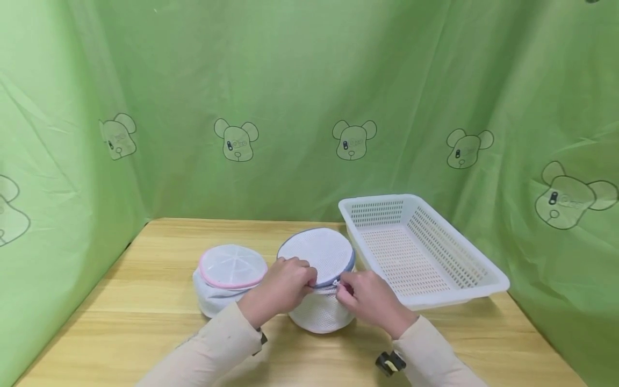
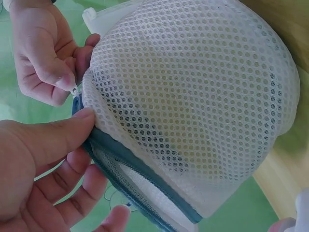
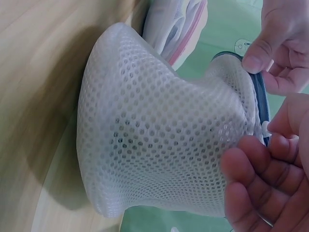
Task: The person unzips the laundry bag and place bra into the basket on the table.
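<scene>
Steadily placed, the white mesh bag (image 1: 321, 316) stands on the wooden table (image 1: 130, 328), a little to the right of the middle in the head view, its round lid (image 1: 316, 251) uppermost. The left hand (image 1: 285, 285) pinches the blue zip band (image 2: 107, 142) at about seven o'clock on the lid, thumb on the outer side, the other fingers loosely bent behind. At about five o'clock, the right hand (image 1: 369, 301) pinches the small white zip pull (image 3: 265, 128) between thumb and forefinger, its remaining fingers curled near the mesh. In the left wrist view, the two edges of the zip stand apart on the stretch beyond the left thumb. Darker patches show through the mesh, but I cannot tell what makes them.

Taking the mesh bag as the clock's centre, a pink-rimmed white bag (image 1: 232, 269) sits at nine o'clock, close by and partly behind the left forearm. A white plastic basket (image 1: 442, 239) with slotted sides lies at two o'clock, just beside the mesh bag. Beige sleeves (image 1: 217, 344) cover both arms, and green cloth (image 1: 295, 64) printed with bear heads hangs behind the table at twelve o'clock
</scene>
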### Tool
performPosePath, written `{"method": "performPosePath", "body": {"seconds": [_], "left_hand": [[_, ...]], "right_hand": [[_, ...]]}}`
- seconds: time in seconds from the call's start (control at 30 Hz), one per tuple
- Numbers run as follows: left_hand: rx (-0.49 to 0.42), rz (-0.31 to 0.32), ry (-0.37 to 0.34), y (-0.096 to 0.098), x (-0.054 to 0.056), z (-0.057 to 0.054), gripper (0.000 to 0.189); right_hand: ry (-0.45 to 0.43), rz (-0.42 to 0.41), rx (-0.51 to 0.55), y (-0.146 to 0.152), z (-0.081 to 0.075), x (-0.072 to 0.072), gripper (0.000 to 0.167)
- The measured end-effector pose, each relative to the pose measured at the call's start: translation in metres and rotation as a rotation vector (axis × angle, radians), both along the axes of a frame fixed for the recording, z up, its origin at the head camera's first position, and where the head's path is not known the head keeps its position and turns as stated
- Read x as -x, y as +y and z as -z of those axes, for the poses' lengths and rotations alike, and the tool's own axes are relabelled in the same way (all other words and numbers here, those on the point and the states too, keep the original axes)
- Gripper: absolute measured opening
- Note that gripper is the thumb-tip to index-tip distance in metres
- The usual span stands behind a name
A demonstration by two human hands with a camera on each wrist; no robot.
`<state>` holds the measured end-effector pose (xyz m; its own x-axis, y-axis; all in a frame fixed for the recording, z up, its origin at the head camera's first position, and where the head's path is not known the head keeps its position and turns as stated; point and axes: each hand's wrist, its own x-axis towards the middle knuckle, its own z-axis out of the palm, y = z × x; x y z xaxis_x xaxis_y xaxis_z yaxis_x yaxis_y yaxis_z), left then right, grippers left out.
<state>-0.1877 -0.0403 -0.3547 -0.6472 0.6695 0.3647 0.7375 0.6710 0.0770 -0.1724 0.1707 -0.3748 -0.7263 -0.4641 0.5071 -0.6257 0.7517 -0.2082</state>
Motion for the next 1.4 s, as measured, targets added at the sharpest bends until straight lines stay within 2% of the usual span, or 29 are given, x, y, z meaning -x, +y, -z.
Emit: {"method": "performPosePath", "body": {"seconds": [0.4, 0.83, 1.4], "left_hand": [[-0.004, 0.005, -0.01, -0.009, -0.002, 0.001, 0.013], [-0.014, 0.028, 0.041, -0.017, 0.0, 0.001, 0.02], [-0.008, 0.032, 0.042, -0.027, 0.001, -0.002, 0.018]], "right_hand": [[-0.009, 0.009, 0.011, 0.005, 0.0, 0.001, 0.03], [-0.036, 0.037, 0.022, 0.012, -0.002, 0.007, 0.034], [-0.004, 0.083, 0.024, 0.022, -0.001, 0.014, 0.032]]}}
